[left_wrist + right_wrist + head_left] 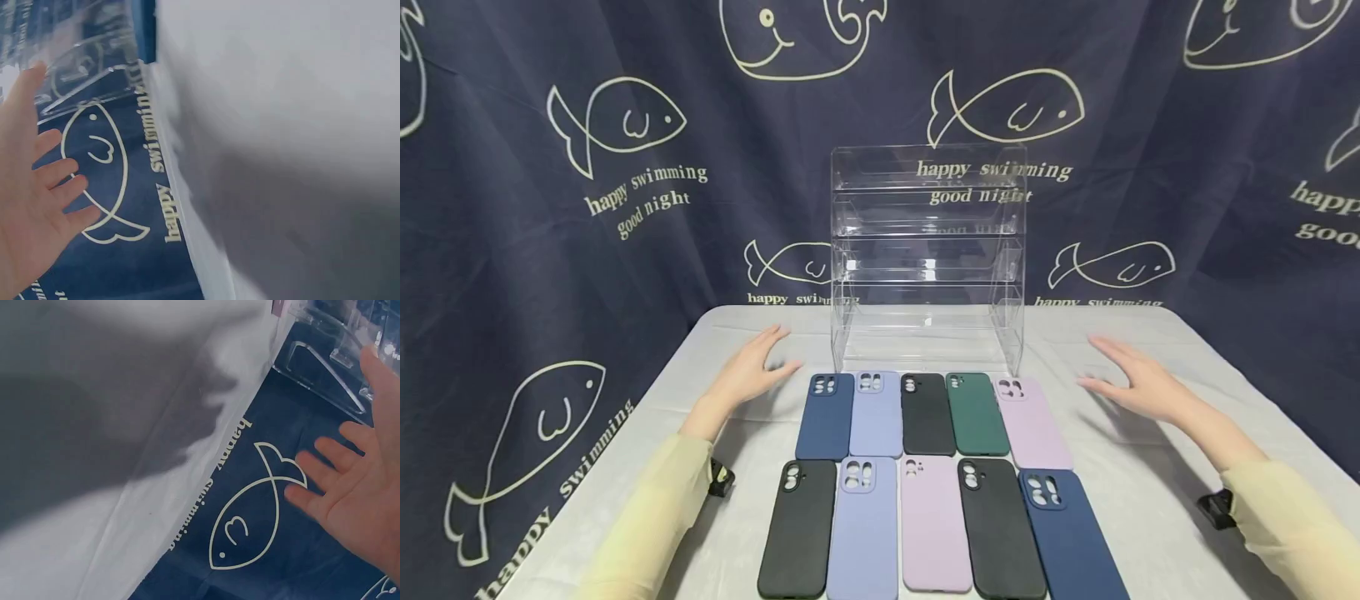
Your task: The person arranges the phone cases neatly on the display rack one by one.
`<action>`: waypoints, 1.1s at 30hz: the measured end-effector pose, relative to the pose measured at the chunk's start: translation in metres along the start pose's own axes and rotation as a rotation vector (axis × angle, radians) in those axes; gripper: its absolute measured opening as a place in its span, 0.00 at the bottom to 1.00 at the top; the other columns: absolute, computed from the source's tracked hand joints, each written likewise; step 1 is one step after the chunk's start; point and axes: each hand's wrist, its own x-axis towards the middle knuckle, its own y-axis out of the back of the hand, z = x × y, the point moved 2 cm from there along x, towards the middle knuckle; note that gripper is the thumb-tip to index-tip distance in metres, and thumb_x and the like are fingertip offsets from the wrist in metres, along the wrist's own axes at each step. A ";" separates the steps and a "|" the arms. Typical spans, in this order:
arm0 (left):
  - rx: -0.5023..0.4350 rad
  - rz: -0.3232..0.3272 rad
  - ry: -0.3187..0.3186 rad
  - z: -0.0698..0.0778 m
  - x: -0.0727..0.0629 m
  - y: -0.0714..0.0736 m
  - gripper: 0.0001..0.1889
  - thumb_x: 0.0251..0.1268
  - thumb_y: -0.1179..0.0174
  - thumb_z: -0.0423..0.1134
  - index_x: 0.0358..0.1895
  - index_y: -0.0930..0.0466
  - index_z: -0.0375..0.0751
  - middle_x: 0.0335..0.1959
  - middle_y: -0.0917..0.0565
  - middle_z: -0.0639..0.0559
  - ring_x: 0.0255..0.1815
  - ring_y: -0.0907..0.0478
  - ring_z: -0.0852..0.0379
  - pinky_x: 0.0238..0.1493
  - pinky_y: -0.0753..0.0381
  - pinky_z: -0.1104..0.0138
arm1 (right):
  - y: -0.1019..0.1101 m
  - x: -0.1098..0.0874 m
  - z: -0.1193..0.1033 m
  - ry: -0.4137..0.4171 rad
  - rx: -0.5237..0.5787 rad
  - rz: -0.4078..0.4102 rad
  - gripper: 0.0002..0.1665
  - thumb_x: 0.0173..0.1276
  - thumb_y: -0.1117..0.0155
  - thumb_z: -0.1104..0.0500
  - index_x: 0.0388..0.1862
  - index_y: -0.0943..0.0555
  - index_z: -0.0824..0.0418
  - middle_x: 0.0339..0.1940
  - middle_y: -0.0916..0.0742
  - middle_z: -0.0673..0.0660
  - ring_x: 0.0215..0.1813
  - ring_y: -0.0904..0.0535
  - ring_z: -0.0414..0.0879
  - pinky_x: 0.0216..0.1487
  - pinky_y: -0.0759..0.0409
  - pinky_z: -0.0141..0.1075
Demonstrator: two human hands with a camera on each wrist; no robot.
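My left hand (747,372) hovers over the table to the left of the phone cases, fingers spread and holding nothing. On the other side my right hand (1138,385) is held likewise, its fingers apart and its palm bare in the right wrist view. Between them lie two rows of phone cases. The back row runs from a dark blue case (825,421) through a light blue, a black and a green case (978,415) to a lilac case (1037,429). Nearer me are black, light blue, pink (936,529), black and dark blue (1071,537) cases.
Behind the cases stands a clear tiered display rack (928,342) with several shelves. A white cloth covers the table (752,517). Beyond its far edge hangs a dark blue curtain (805,167) printed with fish and lettering. Each wrist bears a small black device (721,478).
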 end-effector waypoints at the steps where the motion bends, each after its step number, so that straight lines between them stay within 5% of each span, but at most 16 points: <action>1: -0.060 0.007 0.019 0.001 0.004 0.000 0.37 0.62 0.44 0.58 0.69 0.39 0.39 0.71 0.39 0.38 0.71 0.42 0.38 0.72 0.44 0.46 | 0.000 -0.002 -0.001 0.019 0.010 0.008 0.43 0.60 0.33 0.50 0.69 0.37 0.68 0.65 0.32 0.75 0.64 0.38 0.73 0.62 0.41 0.67; 5: -0.270 0.029 0.093 0.006 0.018 0.000 0.35 0.64 0.44 0.55 0.70 0.40 0.41 0.69 0.35 0.39 0.69 0.38 0.41 0.71 0.40 0.49 | -0.002 -0.010 -0.010 0.080 -0.002 0.043 0.38 0.58 0.31 0.52 0.62 0.30 0.70 0.61 0.26 0.73 0.61 0.32 0.71 0.62 0.36 0.61; 9: -0.379 0.070 0.102 0.012 0.030 -0.001 0.31 0.65 0.43 0.49 0.67 0.36 0.38 0.65 0.31 0.37 0.66 0.33 0.40 0.68 0.34 0.51 | -0.006 -0.020 -0.021 0.096 -0.004 0.057 0.34 0.58 0.31 0.52 0.60 0.27 0.69 0.59 0.23 0.70 0.60 0.30 0.68 0.63 0.34 0.56; 15: -0.474 0.117 0.106 0.017 0.047 -0.006 0.27 0.65 0.42 0.44 0.63 0.32 0.35 0.61 0.27 0.35 0.62 0.29 0.40 0.64 0.28 0.53 | -0.012 -0.034 -0.040 0.109 -0.009 0.064 0.29 0.57 0.30 0.53 0.56 0.23 0.64 0.55 0.19 0.63 0.57 0.25 0.62 0.57 0.28 0.46; 21: -0.549 0.114 0.147 0.020 0.060 -0.013 0.27 0.65 0.42 0.44 0.65 0.34 0.35 0.62 0.27 0.36 0.62 0.28 0.40 0.62 0.25 0.54 | -0.019 -0.043 -0.057 0.164 -0.011 0.069 0.25 0.54 0.28 0.54 0.51 0.19 0.61 0.48 0.15 0.54 0.47 0.18 0.51 0.49 0.23 0.41; 26: -0.566 0.101 0.148 0.024 0.068 -0.019 0.28 0.65 0.42 0.44 0.65 0.34 0.35 0.61 0.27 0.36 0.62 0.28 0.41 0.62 0.26 0.55 | -0.026 -0.051 -0.066 0.210 0.023 0.055 0.25 0.51 0.26 0.55 0.48 0.19 0.61 0.46 0.15 0.50 0.44 0.18 0.44 0.47 0.22 0.28; 33: -0.621 0.089 0.162 0.035 0.076 -0.027 0.28 0.65 0.42 0.46 0.66 0.34 0.39 0.62 0.27 0.39 0.62 0.28 0.42 0.62 0.25 0.56 | -0.035 -0.060 -0.073 0.224 0.124 0.032 0.23 0.48 0.24 0.55 0.44 0.19 0.58 0.38 0.17 0.47 0.37 0.22 0.36 0.35 0.19 0.33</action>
